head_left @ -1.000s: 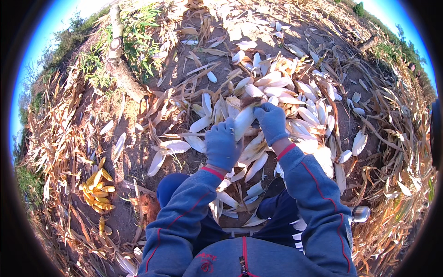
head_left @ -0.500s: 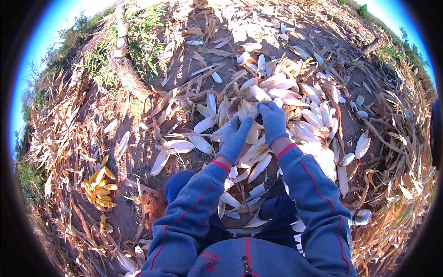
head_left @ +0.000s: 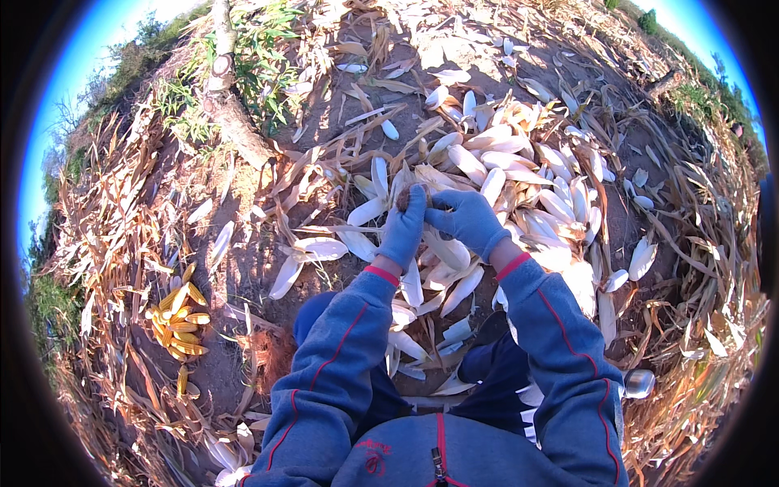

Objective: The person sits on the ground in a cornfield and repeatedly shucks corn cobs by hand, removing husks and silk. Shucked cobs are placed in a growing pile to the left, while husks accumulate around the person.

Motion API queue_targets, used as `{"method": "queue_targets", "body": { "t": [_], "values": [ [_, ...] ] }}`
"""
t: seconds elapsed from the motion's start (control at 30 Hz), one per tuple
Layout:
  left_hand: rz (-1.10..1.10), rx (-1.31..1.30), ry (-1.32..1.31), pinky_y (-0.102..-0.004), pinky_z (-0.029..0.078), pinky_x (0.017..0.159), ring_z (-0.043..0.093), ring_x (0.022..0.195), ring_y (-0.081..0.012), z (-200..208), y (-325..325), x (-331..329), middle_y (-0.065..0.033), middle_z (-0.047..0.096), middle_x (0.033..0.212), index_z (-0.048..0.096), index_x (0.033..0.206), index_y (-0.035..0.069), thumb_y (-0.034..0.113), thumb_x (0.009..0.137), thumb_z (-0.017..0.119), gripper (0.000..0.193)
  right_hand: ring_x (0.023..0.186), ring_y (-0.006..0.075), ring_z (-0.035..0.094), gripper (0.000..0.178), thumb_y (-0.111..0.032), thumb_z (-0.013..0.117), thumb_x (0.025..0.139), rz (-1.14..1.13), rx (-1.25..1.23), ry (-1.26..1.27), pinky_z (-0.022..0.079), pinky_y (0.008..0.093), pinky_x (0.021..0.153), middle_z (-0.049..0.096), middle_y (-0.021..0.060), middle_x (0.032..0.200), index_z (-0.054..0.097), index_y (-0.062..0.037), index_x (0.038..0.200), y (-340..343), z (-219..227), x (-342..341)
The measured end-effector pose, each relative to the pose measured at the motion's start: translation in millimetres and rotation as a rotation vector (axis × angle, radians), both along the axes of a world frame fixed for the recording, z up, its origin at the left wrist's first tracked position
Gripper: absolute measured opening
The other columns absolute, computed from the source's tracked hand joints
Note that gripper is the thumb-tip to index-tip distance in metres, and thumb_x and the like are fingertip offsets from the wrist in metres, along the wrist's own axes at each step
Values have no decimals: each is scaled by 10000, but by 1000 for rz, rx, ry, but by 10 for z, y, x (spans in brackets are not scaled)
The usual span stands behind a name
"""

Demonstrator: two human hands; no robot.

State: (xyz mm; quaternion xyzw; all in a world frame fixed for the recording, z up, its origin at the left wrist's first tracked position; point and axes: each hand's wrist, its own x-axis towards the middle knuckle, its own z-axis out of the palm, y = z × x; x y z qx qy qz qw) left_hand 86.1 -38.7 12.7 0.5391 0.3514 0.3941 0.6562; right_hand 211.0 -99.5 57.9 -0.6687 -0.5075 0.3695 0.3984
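Both my hands, in pale grey-blue gloves, meet at an ear of corn with a dry pale husk (head_left: 448,252). My left hand (head_left: 403,229) is closed around its upper end, where a tuft of brown silk (head_left: 402,197) shows by the fingertips. My right hand (head_left: 472,222) comes in from the right, thumb and fingers pinched on the husk close to the left hand. Part of the ear hides behind my fingers, and no kernels show on it. A heap of husk-covered ears (head_left: 511,166) lies just beyond and to the right.
A pile of bare yellow corn cobs (head_left: 178,325) sits on the soil at left. Reddish-brown silk (head_left: 269,357) lies by my left leg. A tree trunk (head_left: 231,122) rises at far left. Dry stalks (head_left: 690,243) cover the ground; a metal cylinder (head_left: 639,383) stands beside my right arm.
My right hand has turned and shifted down and left, its fingers now pointing toward my left hand. My left hand has moved up slightly around the silk end of the ear.
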Motion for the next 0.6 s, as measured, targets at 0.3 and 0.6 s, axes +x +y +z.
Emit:
{"method": "queue_targets", "body": {
  "t": [0.3,0.6],
  "values": [
    [-234,28,60,-256,424,840,534,945,-120,-113,125,-39,-54,586,1024,532,1186,45,452,928,475,486,636,324,610,215,-230,619,733,-119,320,-576,499,390,627,617,201,711,652,-28,800,2,-117,-47],
    [-299,-122,-53,-259,476,713,591,820,-130,75,-141,-115,-75,616,940,565,1101,14,300,846,657,395,500,155,565,132,-125,581,779,-315,269,299,486,280,499,600,80,637,609,2,754,6,0,63]
  ]
}}
